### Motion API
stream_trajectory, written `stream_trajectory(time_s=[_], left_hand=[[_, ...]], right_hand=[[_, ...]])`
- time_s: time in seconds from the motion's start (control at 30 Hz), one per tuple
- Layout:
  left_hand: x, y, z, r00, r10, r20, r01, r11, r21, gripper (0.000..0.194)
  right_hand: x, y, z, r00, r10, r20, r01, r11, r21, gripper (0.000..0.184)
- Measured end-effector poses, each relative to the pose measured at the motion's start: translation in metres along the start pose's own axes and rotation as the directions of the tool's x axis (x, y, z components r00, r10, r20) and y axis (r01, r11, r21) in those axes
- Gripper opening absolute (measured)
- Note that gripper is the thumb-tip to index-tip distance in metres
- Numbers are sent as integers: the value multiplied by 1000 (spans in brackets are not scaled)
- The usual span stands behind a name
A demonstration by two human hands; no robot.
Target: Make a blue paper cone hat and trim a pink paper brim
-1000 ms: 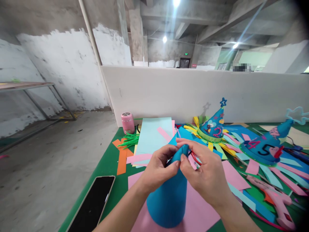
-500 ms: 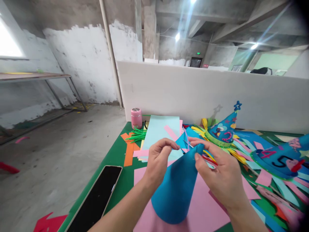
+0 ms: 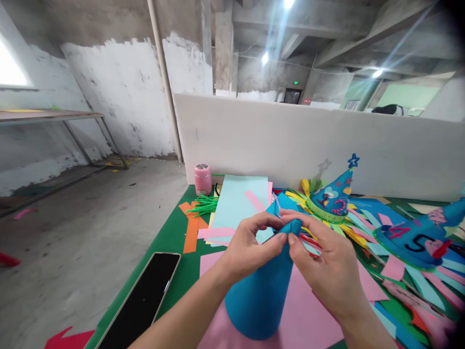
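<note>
A plain blue paper cone [image 3: 259,295] stands on a pink sheet [image 3: 308,322] on the green table [image 3: 170,240]. My left hand [image 3: 250,247] pinches the cone's tip from the left, fingers closed on it. From the right, my right hand [image 3: 329,269] grips the same tip between thumb and fingers. Both hands meet at the top of the cone.
A black phone [image 3: 140,303] lies at the table's near left edge. Behind are a pink round container [image 3: 203,179], green pipe cleaners [image 3: 205,203], a light blue sheet [image 3: 240,203], orange strips [image 3: 191,230] and two decorated party hats [image 3: 336,191] [image 3: 425,232]. A white partition [image 3: 308,140] backs the table.
My left hand had come off the cone half a second ago; it is back pinching the tip. The cone stands more upright. The view swung left, then steadied.
</note>
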State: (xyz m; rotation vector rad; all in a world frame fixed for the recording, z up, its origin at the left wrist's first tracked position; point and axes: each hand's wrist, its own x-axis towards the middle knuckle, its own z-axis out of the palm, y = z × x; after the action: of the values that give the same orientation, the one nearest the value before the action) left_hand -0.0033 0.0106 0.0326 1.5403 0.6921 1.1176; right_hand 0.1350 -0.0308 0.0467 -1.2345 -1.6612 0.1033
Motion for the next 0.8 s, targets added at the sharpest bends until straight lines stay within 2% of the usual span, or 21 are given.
stream_trajectory(time_s=[0.17, 0.33, 0.53, 0.6, 0.73, 0.8], left_hand=[[3, 1, -5, 997, -40, 67, 43, 998, -37, 22], [7, 5, -8, 990, 8, 140, -2, 999, -38, 17], [9, 5, -8, 988, 30, 151, -22, 998, -53, 13], [9, 3, -8, 988, 26, 154, -17, 998, -65, 12], [9, 5, -8, 989, 4, 146, 4, 999, -53, 8], [9, 7, -8, 989, -7, 147, 13, 999, -41, 7]], right_hand=[[0, 2, 1, 1000, 22, 13, -22, 1000, 18, 22], [0, 1, 2, 999, 30, 33, -32, 998, 55, 23], [-7, 7, -3, 996, 11, 94, -25, 988, 151, 33], [-11, 11, -6, 991, 56, 119, -83, 966, 243, 34], [-17, 20, -7, 957, 227, 181, -282, 870, 404, 31], [-19, 22, -5, 950, 258, 175, -311, 831, 461, 29]])
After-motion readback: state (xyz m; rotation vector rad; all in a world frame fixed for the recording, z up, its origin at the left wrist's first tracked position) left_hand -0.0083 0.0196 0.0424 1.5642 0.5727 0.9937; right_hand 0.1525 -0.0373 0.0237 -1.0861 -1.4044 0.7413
